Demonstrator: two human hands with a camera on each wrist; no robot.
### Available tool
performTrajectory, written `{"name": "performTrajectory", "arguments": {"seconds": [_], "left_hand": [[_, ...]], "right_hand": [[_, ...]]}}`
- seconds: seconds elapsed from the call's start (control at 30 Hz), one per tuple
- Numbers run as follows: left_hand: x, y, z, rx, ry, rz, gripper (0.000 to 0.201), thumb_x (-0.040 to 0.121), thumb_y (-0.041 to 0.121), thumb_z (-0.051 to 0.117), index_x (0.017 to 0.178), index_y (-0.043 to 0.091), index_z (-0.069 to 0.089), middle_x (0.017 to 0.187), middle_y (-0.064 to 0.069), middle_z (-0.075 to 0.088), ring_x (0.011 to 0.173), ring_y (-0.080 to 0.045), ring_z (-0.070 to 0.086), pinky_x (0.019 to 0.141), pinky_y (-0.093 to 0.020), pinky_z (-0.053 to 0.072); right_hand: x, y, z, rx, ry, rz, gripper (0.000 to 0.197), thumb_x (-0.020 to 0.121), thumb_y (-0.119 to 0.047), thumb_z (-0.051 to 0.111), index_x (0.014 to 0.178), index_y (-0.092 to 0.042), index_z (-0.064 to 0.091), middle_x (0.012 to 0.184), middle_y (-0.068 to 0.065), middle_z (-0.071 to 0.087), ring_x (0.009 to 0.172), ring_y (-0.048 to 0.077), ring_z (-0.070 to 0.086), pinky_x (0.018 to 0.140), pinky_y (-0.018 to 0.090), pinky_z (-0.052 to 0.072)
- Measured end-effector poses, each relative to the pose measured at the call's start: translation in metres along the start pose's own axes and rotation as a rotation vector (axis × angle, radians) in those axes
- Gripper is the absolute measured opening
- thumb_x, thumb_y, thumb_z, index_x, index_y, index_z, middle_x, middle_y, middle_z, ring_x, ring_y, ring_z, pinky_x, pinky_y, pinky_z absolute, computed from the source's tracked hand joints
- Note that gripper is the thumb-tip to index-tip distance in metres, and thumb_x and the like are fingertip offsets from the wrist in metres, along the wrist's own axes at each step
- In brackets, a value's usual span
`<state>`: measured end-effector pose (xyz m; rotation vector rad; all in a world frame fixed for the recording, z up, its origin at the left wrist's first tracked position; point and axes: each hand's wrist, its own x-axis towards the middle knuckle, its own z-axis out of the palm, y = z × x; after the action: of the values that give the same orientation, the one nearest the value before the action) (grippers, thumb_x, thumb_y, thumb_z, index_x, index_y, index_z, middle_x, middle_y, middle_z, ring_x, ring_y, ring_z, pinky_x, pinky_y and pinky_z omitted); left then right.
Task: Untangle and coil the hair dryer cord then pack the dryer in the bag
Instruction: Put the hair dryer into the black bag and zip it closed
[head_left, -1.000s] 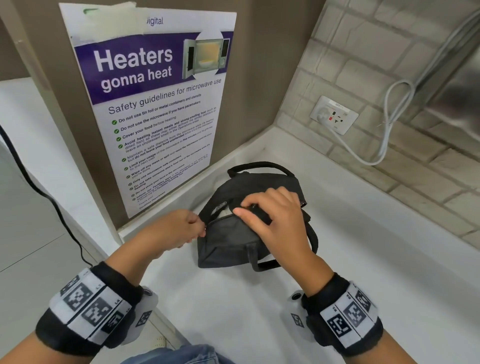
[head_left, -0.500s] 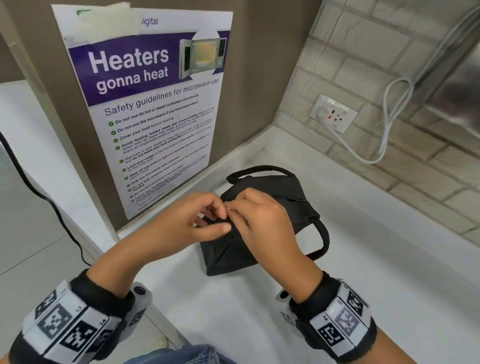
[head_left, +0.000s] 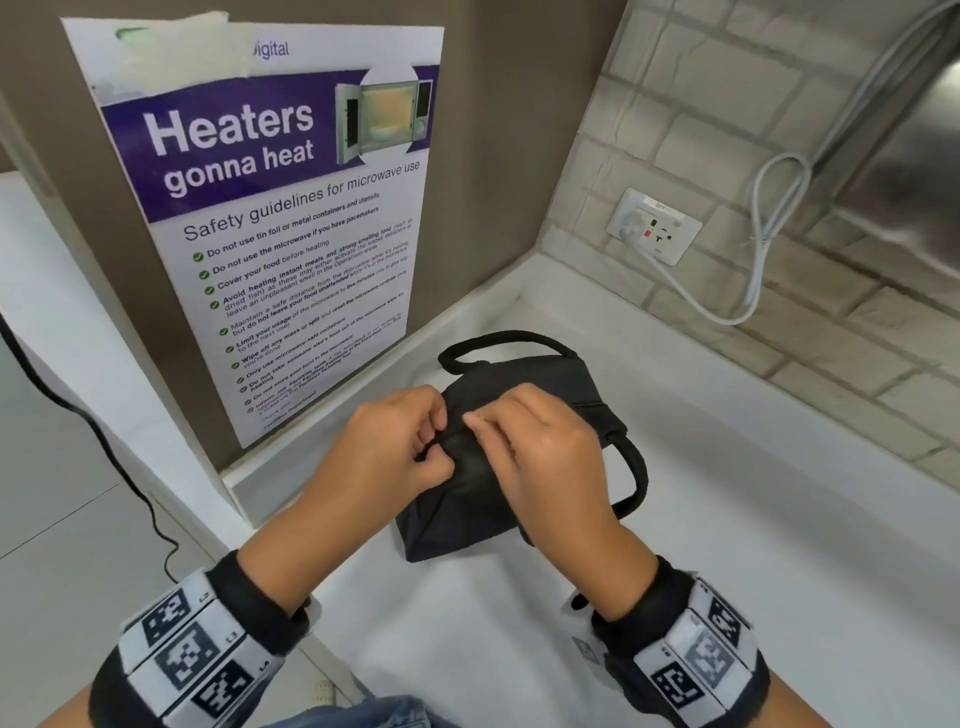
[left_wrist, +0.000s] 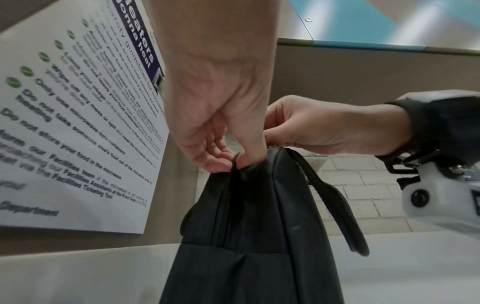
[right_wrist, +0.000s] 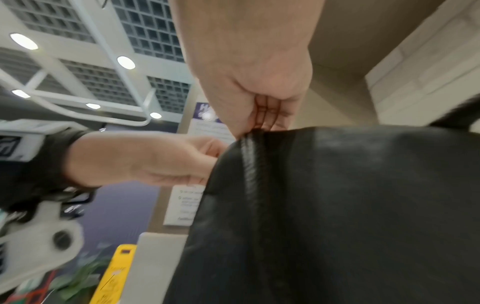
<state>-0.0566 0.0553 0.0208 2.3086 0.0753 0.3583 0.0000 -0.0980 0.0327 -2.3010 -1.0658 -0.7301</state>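
A black fabric bag (head_left: 540, 395) stands on the white counter (head_left: 727, 545), one carry handle (head_left: 631, 467) hanging to its right. My left hand (head_left: 436, 434) pinches the bag's top edge; the left wrist view shows thumb and fingers of the left hand (left_wrist: 233, 162) nipping the fabric. My right hand (head_left: 475, 421) pinches the same ridge just beside it. In the right wrist view the right hand (right_wrist: 259, 126) grips the upper end of the zipper (right_wrist: 250, 174), which runs closed down the bag (right_wrist: 337, 205). No hair dryer or cord shows.
A microwave safety poster (head_left: 291, 218) hangs on the brown panel to the left. A wall socket (head_left: 654, 228) with a looped white cable (head_left: 769, 228) sits on the tiled wall behind. A steel appliance (head_left: 904, 171) overhangs top right. A black cable (head_left: 104, 441) trails on the floor.
One second ago the bag's mouth gaped, with my hands apart on it. The bag has since turned and its top is drawn together, and both hands now pinch it side by side.
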Motion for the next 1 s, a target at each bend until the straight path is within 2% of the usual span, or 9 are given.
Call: {"name": "performTrajectory", "arguments": {"seconds": [0.17, 0.3, 0.47, 0.57, 0.67, 0.73, 0.87, 0.93, 1.0], "left_hand": [[-0.007, -0.009, -0.008, 0.009, 0.005, -0.087, 0.018, 0.068, 0.013, 0.067, 0.074, 0.024, 0.055, 0.066, 0.007, 0.053, 0.062, -0.010, 0.052, 0.059, -0.033, 0.051], [-0.009, -0.011, -0.015, 0.050, -0.013, -0.121, 0.017, 0.068, 0.017, 0.066, 0.072, 0.027, 0.053, 0.067, 0.008, 0.053, 0.065, -0.008, 0.053, 0.061, -0.037, 0.052], [-0.014, -0.014, -0.019, 0.073, -0.023, -0.153, 0.017, 0.067, 0.015, 0.065, 0.071, 0.025, 0.051, 0.067, 0.006, 0.052, 0.064, -0.011, 0.052, 0.062, -0.037, 0.051], [-0.018, -0.017, -0.021, 0.069, -0.039, -0.167, 0.014, 0.066, 0.021, 0.061, 0.070, 0.026, 0.049, 0.067, 0.007, 0.050, 0.063, -0.011, 0.051, 0.060, -0.037, 0.050], [-0.019, -0.015, -0.023, 0.077, -0.061, -0.176, 0.012, 0.064, 0.026, 0.057, 0.071, 0.026, 0.048, 0.068, 0.008, 0.050, 0.064, -0.010, 0.051, 0.060, -0.036, 0.050], [-0.019, -0.013, -0.026, 0.102, -0.083, -0.173, 0.013, 0.064, 0.027, 0.057, 0.071, 0.027, 0.046, 0.069, 0.009, 0.050, 0.066, -0.010, 0.050, 0.061, -0.036, 0.050], [-0.014, -0.011, -0.038, 0.127, -0.164, -0.128, 0.018, 0.072, 0.020, 0.060, 0.077, 0.032, 0.046, 0.080, 0.013, 0.050, 0.082, -0.007, 0.048, 0.074, -0.038, 0.049], [-0.008, -0.005, -0.041, 0.108, -0.176, -0.045, 0.024, 0.077, 0.015, 0.060, 0.091, 0.033, 0.052, 0.094, 0.014, 0.048, 0.094, -0.006, 0.046, 0.084, -0.030, 0.045], [-0.001, 0.007, -0.039, 0.109, -0.173, 0.056, 0.024, 0.083, 0.021, 0.057, 0.104, 0.031, 0.053, 0.106, 0.015, 0.045, 0.104, -0.004, 0.042, 0.091, -0.022, 0.039]], "right_hand": [[0.015, 0.053, -0.026, 0.085, 0.019, 0.294, 0.012, 0.083, -0.025, 0.070, 0.073, -0.018, 0.070, 0.072, -0.006, 0.061, 0.064, 0.006, 0.054, 0.064, 0.015, 0.042], [0.014, 0.100, -0.023, 0.188, -0.017, 0.610, 0.013, 0.081, -0.030, 0.070, 0.072, -0.022, 0.068, 0.075, -0.004, 0.066, 0.068, 0.003, 0.057, 0.065, 0.012, 0.041], [-0.006, 0.146, 0.010, 0.384, -0.015, 1.006, 0.019, 0.080, -0.033, 0.072, 0.075, -0.015, 0.068, 0.072, 0.000, 0.065, 0.069, 0.017, 0.059, 0.074, 0.032, 0.049], [-0.019, 0.155, 0.031, 0.554, -0.038, 1.214, 0.014, 0.084, -0.022, 0.069, 0.074, -0.012, 0.067, 0.074, 0.006, 0.065, 0.070, 0.022, 0.058, 0.070, 0.032, 0.049], [-0.030, 0.150, 0.050, 0.671, -0.099, 1.307, 0.026, 0.087, 0.002, 0.055, 0.064, -0.010, 0.059, 0.064, 0.006, 0.056, 0.058, 0.018, 0.049, 0.050, 0.021, 0.042], [-0.037, 0.147, 0.060, 0.708, -0.136, 1.346, 0.030, 0.086, 0.006, 0.051, 0.059, -0.009, 0.052, 0.060, 0.007, 0.049, 0.053, 0.017, 0.043, 0.043, 0.017, 0.039], [-0.045, 0.144, 0.064, 0.725, -0.182, 1.393, 0.026, 0.088, -0.001, 0.049, 0.064, -0.009, 0.053, 0.068, 0.012, 0.048, 0.057, 0.019, 0.040, 0.052, 0.025, 0.036], [-0.050, 0.138, 0.048, 0.737, -0.203, 1.364, 0.016, 0.091, -0.008, 0.051, 0.078, -0.010, 0.060, 0.076, 0.011, 0.056, 0.067, 0.020, 0.049, 0.060, 0.026, 0.041], [-0.058, 0.122, 0.023, 0.674, -0.266, 1.297, 0.012, 0.093, -0.014, 0.050, 0.092, -0.012, 0.062, 0.085, 0.004, 0.062, 0.077, 0.019, 0.057, 0.067, 0.026, 0.046]]}}
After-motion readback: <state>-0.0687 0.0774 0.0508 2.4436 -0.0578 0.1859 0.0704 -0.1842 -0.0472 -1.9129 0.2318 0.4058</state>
